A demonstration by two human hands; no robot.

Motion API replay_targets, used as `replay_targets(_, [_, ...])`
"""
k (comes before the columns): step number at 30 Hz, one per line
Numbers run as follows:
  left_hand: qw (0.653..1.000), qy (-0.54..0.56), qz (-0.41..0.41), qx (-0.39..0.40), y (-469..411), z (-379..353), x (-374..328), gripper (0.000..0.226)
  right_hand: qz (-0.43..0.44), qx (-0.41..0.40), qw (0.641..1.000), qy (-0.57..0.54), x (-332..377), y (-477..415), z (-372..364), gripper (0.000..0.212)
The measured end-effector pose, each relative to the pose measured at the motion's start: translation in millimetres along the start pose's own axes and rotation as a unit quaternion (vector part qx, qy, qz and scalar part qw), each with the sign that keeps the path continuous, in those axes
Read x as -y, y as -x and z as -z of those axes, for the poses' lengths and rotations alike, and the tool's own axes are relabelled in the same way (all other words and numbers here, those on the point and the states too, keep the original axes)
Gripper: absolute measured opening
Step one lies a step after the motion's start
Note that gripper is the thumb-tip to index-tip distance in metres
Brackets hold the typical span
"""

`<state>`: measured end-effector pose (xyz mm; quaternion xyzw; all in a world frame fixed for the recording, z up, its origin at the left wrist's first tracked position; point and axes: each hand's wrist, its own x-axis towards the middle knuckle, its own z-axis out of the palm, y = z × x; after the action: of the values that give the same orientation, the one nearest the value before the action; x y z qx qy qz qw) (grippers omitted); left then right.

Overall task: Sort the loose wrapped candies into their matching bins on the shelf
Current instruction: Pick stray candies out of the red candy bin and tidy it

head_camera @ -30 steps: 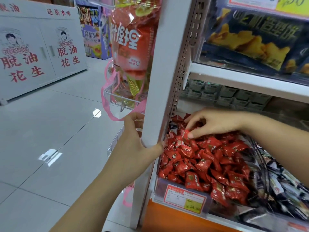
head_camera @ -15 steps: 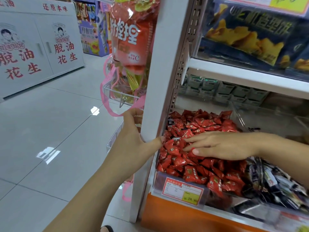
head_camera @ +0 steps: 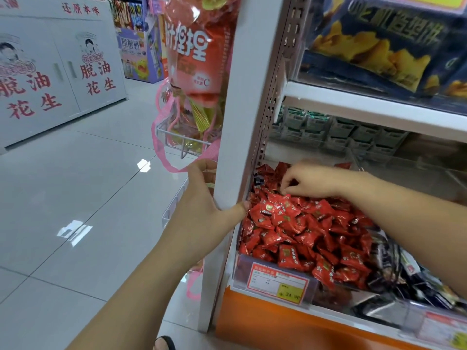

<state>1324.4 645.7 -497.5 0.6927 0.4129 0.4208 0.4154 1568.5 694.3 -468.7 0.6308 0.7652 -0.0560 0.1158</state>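
Nearest me, my left grip [head_camera: 204, 210] clasped the shelf upright [head_camera: 242, 122], its thumb at the edge of the bin [head_camera: 242, 269]. Just right of that grip, red candies [head_camera: 290, 238] filled the bin, mostly one kind by my judgement. Dark-wrapped candies [head_camera: 394, 269] lay farther right. Behind, my right grip [head_camera: 310, 181] bunched its fingertips on the red pile. I couldn't tell whether it pinched one. Sorting looked unfinished.

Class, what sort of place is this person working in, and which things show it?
Probably a supermarket or snack shop: a price label on the bin of red wrapped candies, and chip bags stocked on the shelf above.
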Motion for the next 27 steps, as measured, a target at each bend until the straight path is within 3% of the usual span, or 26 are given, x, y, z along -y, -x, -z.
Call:
replay_targets(7, [1.000,0.004,0.000,0.005,0,0,1,0.063,-0.016,0.041,0.999,-0.004,-18,27,1,0.019])
replay_targets(11, [1.000,0.000,-0.001,-0.001,1,0,-1,0.062,-0.031,0.000,0.999,-0.022,-12,14,5,0.028])
replay_targets(14, [1.000,-0.004,-0.002,-0.003,1,-1,0,0.061,-0.039,0.008,0.999,0.022,-8,-2,1,0.042])
replay_targets(17, [1.000,-0.007,-0.002,-0.003,0,-1,0,0.060,-0.041,0.023,0.995,0.086,-7,-15,-6,0.032])
replay_targets(20, [1.000,-0.005,0.002,-0.004,-1,-1,0,0.059,-0.042,-0.044,0.994,0.090,-7,-15,-6,0.008])
replay_targets(24, [1.000,-0.011,0.002,-0.008,0,-3,1,0.059,-0.054,-0.123,0.990,0.039,-6,2,-2,0.016])
replay_targets(27, [1.000,-0.008,0.001,-0.015,3,-4,-1,0.059,-0.074,-0.217,0.971,-0.065,1,28,-2,0.017])
